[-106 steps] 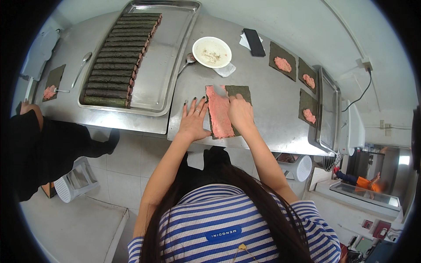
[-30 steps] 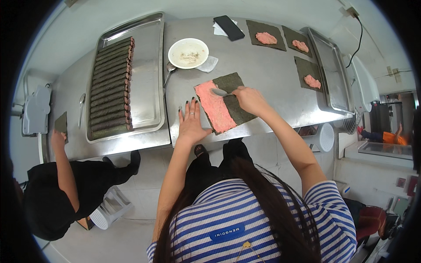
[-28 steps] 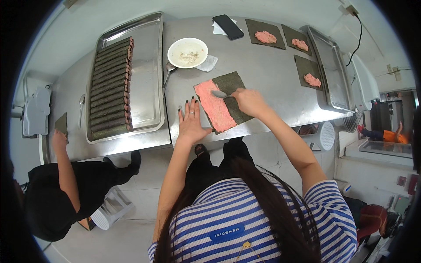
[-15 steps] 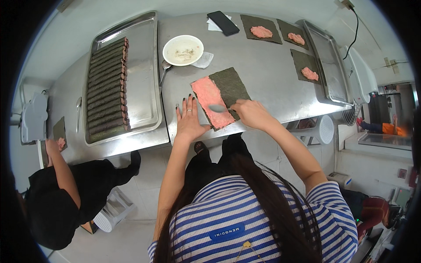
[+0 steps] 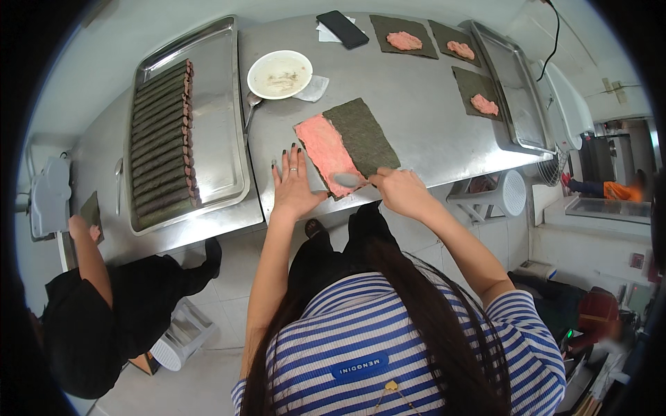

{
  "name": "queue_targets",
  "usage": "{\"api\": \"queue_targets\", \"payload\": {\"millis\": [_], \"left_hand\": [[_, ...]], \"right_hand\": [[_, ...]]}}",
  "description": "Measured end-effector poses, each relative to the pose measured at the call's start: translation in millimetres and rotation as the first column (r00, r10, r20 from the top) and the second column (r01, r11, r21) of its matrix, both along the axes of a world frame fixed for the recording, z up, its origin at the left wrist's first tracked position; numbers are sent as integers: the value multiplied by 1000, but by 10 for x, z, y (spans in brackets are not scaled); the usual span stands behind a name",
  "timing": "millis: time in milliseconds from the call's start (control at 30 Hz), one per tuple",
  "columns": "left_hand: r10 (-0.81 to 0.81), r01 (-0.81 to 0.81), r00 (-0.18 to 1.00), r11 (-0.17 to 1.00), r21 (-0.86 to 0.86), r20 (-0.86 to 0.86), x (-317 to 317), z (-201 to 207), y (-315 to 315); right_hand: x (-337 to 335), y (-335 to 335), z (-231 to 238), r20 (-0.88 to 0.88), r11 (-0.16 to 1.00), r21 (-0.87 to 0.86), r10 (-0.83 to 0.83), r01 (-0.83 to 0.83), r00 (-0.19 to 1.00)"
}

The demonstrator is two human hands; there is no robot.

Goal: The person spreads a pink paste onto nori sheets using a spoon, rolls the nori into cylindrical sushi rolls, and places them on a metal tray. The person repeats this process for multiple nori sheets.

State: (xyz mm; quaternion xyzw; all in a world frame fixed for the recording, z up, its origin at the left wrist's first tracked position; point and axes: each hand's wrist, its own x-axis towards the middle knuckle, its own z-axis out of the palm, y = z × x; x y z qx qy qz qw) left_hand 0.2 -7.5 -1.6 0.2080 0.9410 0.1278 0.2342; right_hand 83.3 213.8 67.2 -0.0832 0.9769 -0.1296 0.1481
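A dark green seaweed sheet [image 5: 368, 139] lies slanted on the steel table before me. Pink minced paste [image 5: 322, 142] covers its left half in an even layer. My right hand [image 5: 402, 192] is closed around the handle of a spoon [image 5: 346, 180], whose bowl rests on the paste near the sheet's front edge. Flat on the table, my left hand [image 5: 298, 191] has its fingers spread, with the thumb by the sheet's front left corner. A white bowl [image 5: 279, 74] of cloudy liquid stands beyond it, with another spoon [image 5: 252, 104] beside it.
At left, a steel tray [image 5: 220, 125] holds a row of seaweed rolls [image 5: 163, 139]. Several seaweed sheets with paste lumps [image 5: 404, 40] lie far right, near another tray [image 5: 517, 97]. A phone [image 5: 343, 29] lies at the back. A co-worker's hand [image 5: 83, 227] works at far left.
The spoon has slid toward the front edge of the sheet, with my right hand moving along. My left hand stays flat beside the sheet. The whole view has shifted slightly.
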Motion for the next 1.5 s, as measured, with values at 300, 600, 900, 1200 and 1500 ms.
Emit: {"api": "queue_targets", "payload": {"millis": [300, 600, 900, 1200, 1500], "left_hand": [[-4, 4, 1000, 1000, -21, 11, -10, -22, 16], [-1, 2, 1000, 999, -36, 14, -22, -48, 31], [12, -12, 1000, 1000, -16, 18, -14, -19, 27], [21, -21, 1000, 1000, -9, 7, -9, -42, 20], [11, -12, 1000, 999, -35, -9, -17, -27, 39]], "right_hand": [[131, -108, -138, -78, 980, 122, 168, -158, 983], [42, 283, -122, -135, 961, 176, 237, -212, 962], [-158, 479, 9, -174, 987, 84, 148, -135, 974], [-795, 320, -416, -316, 963, -2, 256, -271, 913], [-1448, 188, -372, -353, 992, 44, 122, -114, 928]]}}
